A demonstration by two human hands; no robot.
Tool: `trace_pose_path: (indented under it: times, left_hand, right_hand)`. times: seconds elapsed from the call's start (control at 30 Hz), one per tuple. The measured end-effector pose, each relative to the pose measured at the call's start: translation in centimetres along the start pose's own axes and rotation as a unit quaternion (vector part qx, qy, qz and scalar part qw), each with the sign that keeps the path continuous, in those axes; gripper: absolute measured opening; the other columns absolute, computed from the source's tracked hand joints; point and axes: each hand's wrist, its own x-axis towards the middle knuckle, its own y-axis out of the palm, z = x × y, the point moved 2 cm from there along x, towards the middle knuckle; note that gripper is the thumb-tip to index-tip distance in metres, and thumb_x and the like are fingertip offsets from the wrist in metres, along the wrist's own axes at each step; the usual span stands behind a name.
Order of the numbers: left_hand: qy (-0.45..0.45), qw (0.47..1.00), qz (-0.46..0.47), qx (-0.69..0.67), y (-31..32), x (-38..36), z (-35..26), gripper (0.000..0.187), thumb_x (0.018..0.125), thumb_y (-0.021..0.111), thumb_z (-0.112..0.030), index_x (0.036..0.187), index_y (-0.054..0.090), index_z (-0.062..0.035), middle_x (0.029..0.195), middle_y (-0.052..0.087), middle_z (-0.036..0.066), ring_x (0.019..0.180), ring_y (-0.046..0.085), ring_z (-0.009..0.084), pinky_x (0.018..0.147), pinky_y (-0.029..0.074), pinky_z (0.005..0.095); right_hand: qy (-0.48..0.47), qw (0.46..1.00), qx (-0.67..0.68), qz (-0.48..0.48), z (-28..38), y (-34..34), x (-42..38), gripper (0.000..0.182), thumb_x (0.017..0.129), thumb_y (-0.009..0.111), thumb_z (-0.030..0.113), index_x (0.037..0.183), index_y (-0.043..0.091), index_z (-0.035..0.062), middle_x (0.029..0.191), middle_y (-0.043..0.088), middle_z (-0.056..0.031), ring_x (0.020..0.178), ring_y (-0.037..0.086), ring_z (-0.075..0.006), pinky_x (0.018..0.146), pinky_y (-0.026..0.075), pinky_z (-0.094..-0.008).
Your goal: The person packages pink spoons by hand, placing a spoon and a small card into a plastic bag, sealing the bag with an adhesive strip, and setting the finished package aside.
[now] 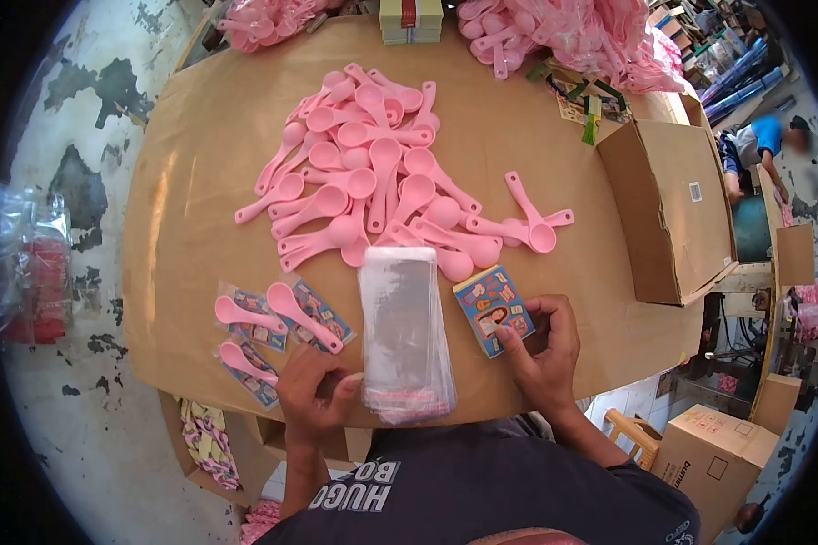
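Observation:
A stack of clear plastic bags (400, 327) lies in front of me. My left hand (314, 389) is at its lower left edge, fingers loosely curled and the thumb tip against the bags, with a gap between thumb and forefinger. My right hand (549, 352) grips the side of a stack of blue printed cards (493, 311), its thumb on top. Left of the bags lie several packed cards with pink scoops (304, 318) on them. Beyond the bags spreads a heap of loose pink measuring spoons (364, 173).
At the table's far edge are bags of pink spoons (573, 41) and a stack of pale cards (411, 23). A cardboard box (668, 213) stands on the right side. Another person (759, 145) bends down at far right. More boxes (713, 463) sit below the table.

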Motion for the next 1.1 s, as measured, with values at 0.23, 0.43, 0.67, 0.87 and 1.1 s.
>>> trace_pose_path:
  times: [0.23,0.43,0.67,0.87,1.1]
  left_hand:
    - [0.009,1.0,-0.01,0.004,-0.2,-0.1,0.1,0.03,0.086,0.078,-0.029,0.08,0.066,-0.0022,0.071,0.06,0.01,0.064,0.057,0.0285,0.058,0.044,0.0361]
    - [0.003,0.999,-0.021,-0.038,-0.3,-0.5,0.6,0.032,0.087,0.077,-0.031,0.08,0.067,-0.0012,0.071,0.061,0.011,0.065,0.059,0.0283,0.058,0.045,0.0352]
    - [-0.003,0.995,-0.038,-0.097,-0.1,-1.1,0.9,0.033,0.087,0.079,-0.033,0.092,0.07,-0.0018,0.072,0.062,0.008,0.061,0.058,0.0215,0.053,0.043,0.0308]
    - [0.078,0.993,-0.068,-0.058,-0.1,-0.7,0.5,0.031,0.086,0.079,-0.03,0.098,0.072,-0.0024,0.076,0.066,0.008,0.069,0.063,0.0209,0.061,0.047,0.0317]
    - [0.15,0.978,-0.116,0.092,0.1,-1.4,0.6,0.024,0.088,0.075,-0.022,0.101,0.071,-0.0024,0.095,0.068,0.014,0.093,0.064,0.0326,0.076,0.05,0.0413]
  right_hand:
    - [-0.007,0.999,-0.036,0.009,1.0,-0.3,0.5,0.038,0.082,0.087,0.021,0.104,0.061,0.0035,0.094,0.059,-0.0085,0.08,0.056,-0.0215,0.068,0.044,-0.0336]
    - [-0.015,1.0,-0.022,-0.011,0.5,-0.3,0.3,0.038,0.083,0.086,0.022,0.104,0.061,0.0032,0.094,0.061,-0.0097,0.081,0.059,-0.0219,0.068,0.047,-0.0346]
    - [-0.02,0.999,-0.013,-0.029,0.3,-0.3,0.1,0.037,0.085,0.085,0.025,0.103,0.06,0.0048,0.091,0.061,-0.0078,0.075,0.059,-0.02,0.065,0.048,-0.0342]
    - [-0.021,0.999,-0.003,-0.037,0.9,-0.7,-0.1,0.037,0.086,0.084,0.028,0.097,0.057,0.0059,0.089,0.06,-0.0076,0.072,0.059,-0.0193,0.063,0.048,-0.035]
    - [-0.085,0.994,-0.051,-0.036,0.7,-1.0,-0.1,0.038,0.091,0.077,0.037,0.093,0.057,0.0052,0.091,0.055,-0.0096,0.075,0.059,-0.0268,0.067,0.048,-0.0403]
